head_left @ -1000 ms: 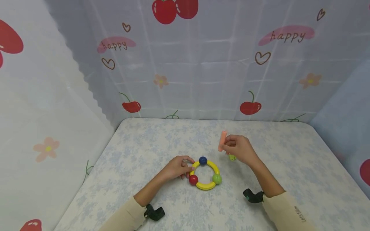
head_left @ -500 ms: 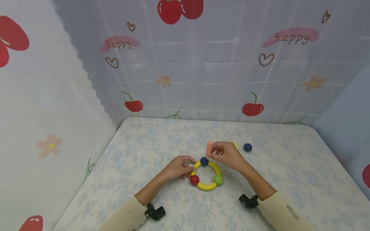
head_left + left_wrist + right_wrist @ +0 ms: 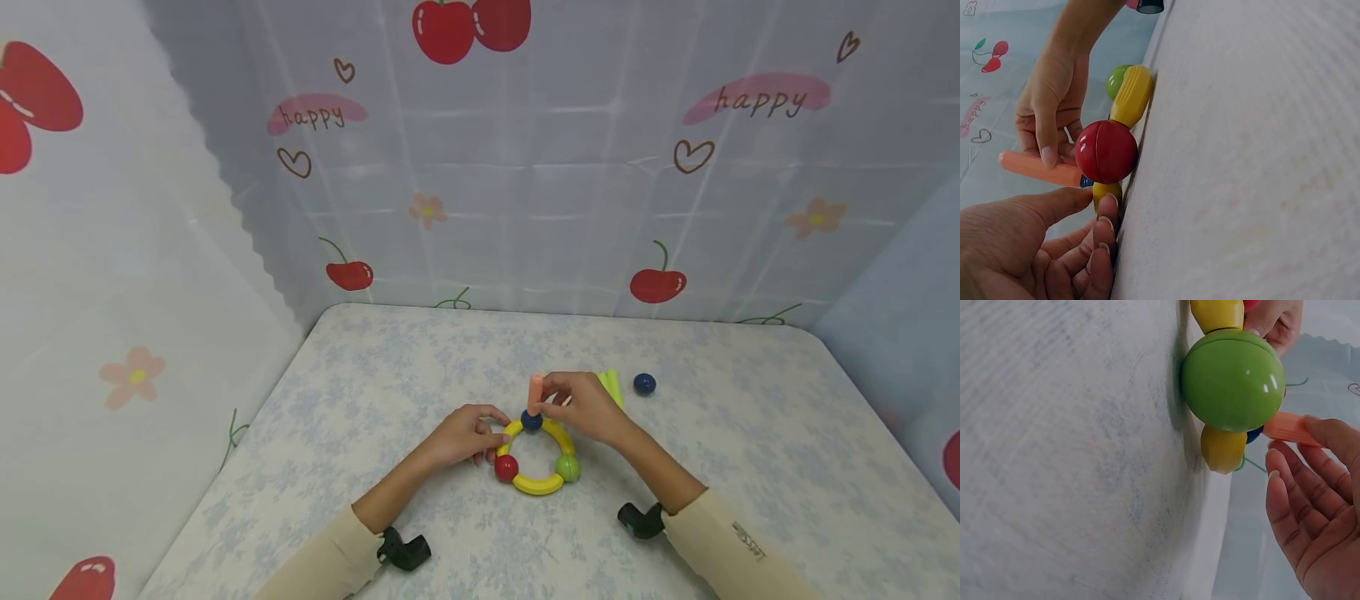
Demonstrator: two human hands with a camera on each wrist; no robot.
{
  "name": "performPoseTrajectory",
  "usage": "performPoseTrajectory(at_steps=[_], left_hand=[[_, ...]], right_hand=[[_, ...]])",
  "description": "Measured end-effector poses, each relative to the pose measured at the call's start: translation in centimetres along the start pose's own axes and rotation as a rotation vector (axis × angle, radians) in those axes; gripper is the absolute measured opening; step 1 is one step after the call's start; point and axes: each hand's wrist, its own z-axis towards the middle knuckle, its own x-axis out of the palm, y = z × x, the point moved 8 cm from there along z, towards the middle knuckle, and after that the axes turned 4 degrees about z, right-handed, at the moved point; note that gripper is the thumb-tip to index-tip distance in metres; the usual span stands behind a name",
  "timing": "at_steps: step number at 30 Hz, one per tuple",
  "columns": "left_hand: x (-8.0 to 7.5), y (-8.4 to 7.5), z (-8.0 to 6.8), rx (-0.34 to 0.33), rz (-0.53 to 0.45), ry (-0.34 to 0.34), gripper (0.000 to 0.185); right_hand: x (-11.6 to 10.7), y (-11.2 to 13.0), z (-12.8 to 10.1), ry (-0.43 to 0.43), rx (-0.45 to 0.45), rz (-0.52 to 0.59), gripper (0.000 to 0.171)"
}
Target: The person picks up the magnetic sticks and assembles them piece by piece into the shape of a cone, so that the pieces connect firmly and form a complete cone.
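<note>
A ring of curved yellow rods [image 3: 537, 485] joined by a blue ball [image 3: 532, 421], a red ball [image 3: 506, 468] and a green ball [image 3: 567, 468] lies flat on the table. With thumb and fingers my left hand [image 3: 463, 435] pinches the ring's left yellow rod, between the red and blue balls. My right hand [image 3: 588, 406] pinches an orange rod [image 3: 536, 393] and holds it upright, its lower end right at the top of the blue ball. In the left wrist view the red ball [image 3: 1107, 152] partly covers that meeting place.
Behind the right hand lie light green rods [image 3: 612, 387], partly hidden by it. A loose blue ball [image 3: 644, 384] sits to their right. The patterned table [image 3: 420, 358] ends at a printed curtain [image 3: 525, 208] at the back, with more curtain on the sides.
My right hand has carried the orange rod left and down onto the blue ball of the ring. The loose blue ball has come into view. My left hand keeps its grip.
</note>
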Motion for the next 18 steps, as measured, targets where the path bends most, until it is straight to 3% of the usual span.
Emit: performPoseTrajectory(at_steps=[4, 10, 14, 18], left_hand=[[0.0, -0.6, -0.4, -0.013, 0.032, 0.060, 0.041], [0.2, -1.8, -1.3, -0.017, 0.161, 0.169, 0.072], [0.4, -2.5, -1.6, 0.020, 0.216, 0.199, 0.080], [0.3, -2.5, -1.8, 0.015, 0.206, 0.209, 0.080]], right_hand=[[0.5, -0.3, 0.0, 0.087, 0.015, 0.004, 0.012], [1.9, -1.4, -0.2, 0.258, 0.052, 0.056, 0.019], [2.2, -1.9, -0.4, 0.290, 0.069, 0.070, 0.023], [2.1, -1.8, -0.6, 0.292, 0.057, 0.080, 0.028]])
